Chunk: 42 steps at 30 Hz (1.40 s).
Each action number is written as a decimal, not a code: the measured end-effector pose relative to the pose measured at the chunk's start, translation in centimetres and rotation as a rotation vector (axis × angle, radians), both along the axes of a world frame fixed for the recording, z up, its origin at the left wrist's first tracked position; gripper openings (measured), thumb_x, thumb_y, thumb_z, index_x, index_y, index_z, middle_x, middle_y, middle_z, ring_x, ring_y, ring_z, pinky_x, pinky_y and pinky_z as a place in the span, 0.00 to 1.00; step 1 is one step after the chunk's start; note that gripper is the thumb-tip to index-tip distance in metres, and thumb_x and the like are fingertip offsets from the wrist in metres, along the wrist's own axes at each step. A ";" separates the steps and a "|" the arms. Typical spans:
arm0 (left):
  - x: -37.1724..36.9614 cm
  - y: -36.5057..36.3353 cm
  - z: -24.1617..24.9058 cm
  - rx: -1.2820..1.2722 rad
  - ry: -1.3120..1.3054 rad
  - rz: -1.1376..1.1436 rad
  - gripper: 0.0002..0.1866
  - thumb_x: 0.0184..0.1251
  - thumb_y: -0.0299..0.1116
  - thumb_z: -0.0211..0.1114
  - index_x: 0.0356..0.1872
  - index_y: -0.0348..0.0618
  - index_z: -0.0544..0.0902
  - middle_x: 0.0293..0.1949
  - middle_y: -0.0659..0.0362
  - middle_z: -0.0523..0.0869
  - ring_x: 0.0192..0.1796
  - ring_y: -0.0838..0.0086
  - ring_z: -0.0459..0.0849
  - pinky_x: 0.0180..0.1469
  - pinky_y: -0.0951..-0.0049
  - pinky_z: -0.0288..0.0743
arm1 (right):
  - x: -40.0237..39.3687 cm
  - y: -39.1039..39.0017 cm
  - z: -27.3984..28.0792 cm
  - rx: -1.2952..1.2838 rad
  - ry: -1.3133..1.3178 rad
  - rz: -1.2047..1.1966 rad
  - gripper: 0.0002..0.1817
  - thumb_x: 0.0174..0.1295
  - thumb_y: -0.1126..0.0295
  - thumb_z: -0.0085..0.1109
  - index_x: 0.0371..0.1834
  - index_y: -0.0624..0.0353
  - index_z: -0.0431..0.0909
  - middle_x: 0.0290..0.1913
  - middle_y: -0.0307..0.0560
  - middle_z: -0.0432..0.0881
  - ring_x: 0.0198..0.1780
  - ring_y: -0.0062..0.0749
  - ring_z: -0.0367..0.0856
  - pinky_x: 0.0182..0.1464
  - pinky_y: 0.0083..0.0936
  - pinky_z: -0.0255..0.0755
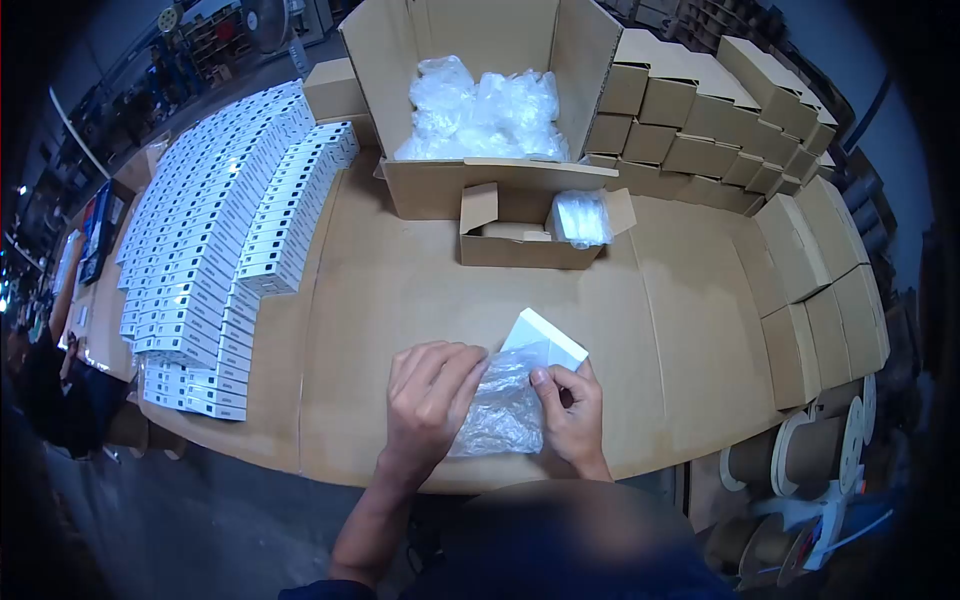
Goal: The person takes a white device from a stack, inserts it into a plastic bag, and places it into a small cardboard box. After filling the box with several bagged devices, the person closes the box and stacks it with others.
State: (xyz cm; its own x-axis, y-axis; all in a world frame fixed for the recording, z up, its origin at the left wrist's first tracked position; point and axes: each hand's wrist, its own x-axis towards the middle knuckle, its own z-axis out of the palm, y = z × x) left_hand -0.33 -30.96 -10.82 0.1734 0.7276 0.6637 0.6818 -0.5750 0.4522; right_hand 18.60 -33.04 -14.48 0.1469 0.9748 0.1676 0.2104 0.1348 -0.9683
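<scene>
A clear plastic bag (497, 415) lies between my hands, over the near part of the cardboard-covered table. A white box (545, 340) sticks out of the bag's upper edge, tilted. My left hand (430, 395) is closed, its fingers pinching the bag's left upper edge. On the right, my right hand (572, 405) has thumb and fingers closed on the bag's edge, beside the white box. How far the box sits inside the plastic cannot be made out clearly.
Stacked white boxes (215, 220) fill the left side. Behind stands a large carton (500, 178) of clear bags (480, 110), with a small open carton (530, 253) before it, holding a wrapped item (581, 218). Brown boxes (690, 150) line the right. A person (65, 370) is far left.
</scene>
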 end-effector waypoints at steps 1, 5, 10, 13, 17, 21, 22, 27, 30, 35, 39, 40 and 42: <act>0.0 0.1 -0.3 0.046 -0.026 -0.007 0.12 0.57 0.25 0.77 0.43 0.41 0.88 0.40 0.58 0.88 0.41 0.64 0.86 0.49 0.64 0.75 | 0.0 0.0 -0.1 -0.002 0.024 0.001 0.12 0.71 0.68 0.69 0.37 0.69 0.88 0.45 0.48 0.76 0.39 0.25 0.74 0.38 0.23 0.68; 0.1 0.3 -0.5 0.076 -0.034 -0.057 0.11 0.53 0.21 0.78 0.38 0.41 0.89 0.38 0.58 0.87 0.40 0.63 0.86 0.46 0.65 0.77 | 0.3 -0.2 -0.4 -0.096 0.077 0.016 0.15 0.73 0.65 0.68 0.37 0.69 0.88 0.44 0.45 0.74 0.41 0.24 0.73 0.42 0.22 0.66; -0.8 0.6 -1.5 0.219 0.031 -0.099 0.13 0.51 0.23 0.76 0.40 0.40 0.89 0.41 0.58 0.86 0.42 0.62 0.86 0.45 0.63 0.77 | 0.8 0.0 -1.5 -0.262 0.228 0.031 0.15 0.73 0.64 0.68 0.37 0.70 0.88 0.44 0.45 0.74 0.41 0.25 0.72 0.44 0.24 0.67; -1.4 0.6 -2.4 0.189 0.027 -0.172 0.12 0.50 0.23 0.76 0.38 0.39 0.88 0.41 0.57 0.87 0.43 0.62 0.88 0.45 0.63 0.80 | 0.9 0.1 -2.2 -0.306 0.299 0.033 0.15 0.73 0.65 0.67 0.36 0.70 0.87 0.43 0.46 0.75 0.41 0.27 0.73 0.45 0.26 0.68; -2.0 1.4 -2.9 0.062 0.002 -0.406 0.09 0.56 0.22 0.74 0.37 0.36 0.84 0.40 0.54 0.89 0.45 0.61 0.90 0.46 0.62 0.82 | 0.5 0.0 -0.8 -0.216 -0.061 -0.038 0.14 0.72 0.66 0.67 0.35 0.69 0.88 0.43 0.51 0.76 0.41 0.33 0.76 0.45 0.29 0.70; -2.0 0.7 -2.9 -0.609 -0.266 -0.372 0.08 0.67 0.25 0.71 0.38 0.34 0.78 0.39 0.49 0.90 0.45 0.54 0.91 0.47 0.59 0.83 | 0.5 0.2 -0.8 0.110 -0.293 -0.045 0.05 0.66 0.76 0.68 0.37 0.68 0.87 0.58 0.68 0.79 0.55 0.56 0.84 0.56 0.39 0.78; -1.9 0.5 -2.6 -0.857 -0.369 -0.292 0.09 0.69 0.26 0.70 0.38 0.34 0.77 0.38 0.48 0.90 0.45 0.52 0.91 0.47 0.58 0.82 | 0.5 0.3 -0.6 0.198 -0.351 -0.040 0.03 0.63 0.79 0.68 0.38 0.68 0.87 0.63 0.70 0.77 0.60 0.61 0.83 0.60 0.42 0.78; -1.0 1.4 -2.5 -0.673 -0.178 -0.359 0.10 0.74 0.31 0.68 0.35 0.35 0.78 0.33 0.48 0.89 0.37 0.51 0.89 0.41 0.63 0.80 | 0.2 0.4 -0.5 0.261 -0.421 -0.005 0.04 0.64 0.78 0.69 0.38 0.68 0.86 0.64 0.70 0.75 0.59 0.62 0.84 0.60 0.43 0.79; -0.7 1.7 -2.8 -0.641 -0.103 -0.338 0.13 0.76 0.32 0.66 0.32 0.35 0.80 0.30 0.48 0.89 0.32 0.54 0.86 0.38 0.65 0.77 | 0.0 0.3 -0.3 0.238 -0.425 0.045 0.05 0.63 0.76 0.70 0.38 0.67 0.85 0.65 0.70 0.74 0.58 0.62 0.84 0.59 0.43 0.80; -0.8 2.4 -2.7 -0.806 -0.462 -0.311 0.18 0.82 0.37 0.59 0.32 0.33 0.81 0.24 0.44 0.81 0.27 0.46 0.79 0.36 0.60 0.76 | 1.3 -0.2 -1.0 0.124 -0.416 0.185 0.06 0.63 0.75 0.71 0.37 0.66 0.85 0.65 0.70 0.74 0.61 0.63 0.82 0.61 0.44 0.78; -1.5 3.1 -3.6 -0.689 -0.297 -0.222 0.16 0.85 0.37 0.56 0.40 0.36 0.83 0.24 0.52 0.86 0.25 0.69 0.81 0.35 0.70 0.76 | 1.5 -0.9 -1.1 0.106 -0.362 0.228 0.06 0.61 0.77 0.72 0.37 0.66 0.85 0.65 0.69 0.74 0.65 0.62 0.78 0.65 0.43 0.75; -1.3 3.0 -3.3 -0.662 -0.275 -0.219 0.14 0.85 0.37 0.57 0.41 0.37 0.83 0.24 0.55 0.86 0.27 0.78 0.81 0.35 0.72 0.76 | 1.4 -1.1 -1.2 0.097 -0.355 0.207 0.06 0.60 0.77 0.73 0.37 0.66 0.85 0.65 0.69 0.75 0.65 0.62 0.79 0.64 0.43 0.75; -1.6 3.0 -2.9 -0.709 -0.389 -0.196 0.15 0.84 0.39 0.58 0.42 0.37 0.83 0.24 0.56 0.85 0.26 0.76 0.82 0.35 0.71 0.77 | 1.4 -1.1 -1.2 0.104 -0.344 0.159 0.05 0.60 0.78 0.73 0.37 0.66 0.85 0.65 0.69 0.75 0.64 0.61 0.79 0.64 0.42 0.75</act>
State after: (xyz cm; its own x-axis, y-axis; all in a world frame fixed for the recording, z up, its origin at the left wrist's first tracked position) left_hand -1.96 -27.97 -13.76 0.1934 0.9762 0.0981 0.3196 -0.1572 0.9344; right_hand 20.02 -34.18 -15.72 -0.0867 0.9562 0.2797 0.4889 0.2855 -0.8243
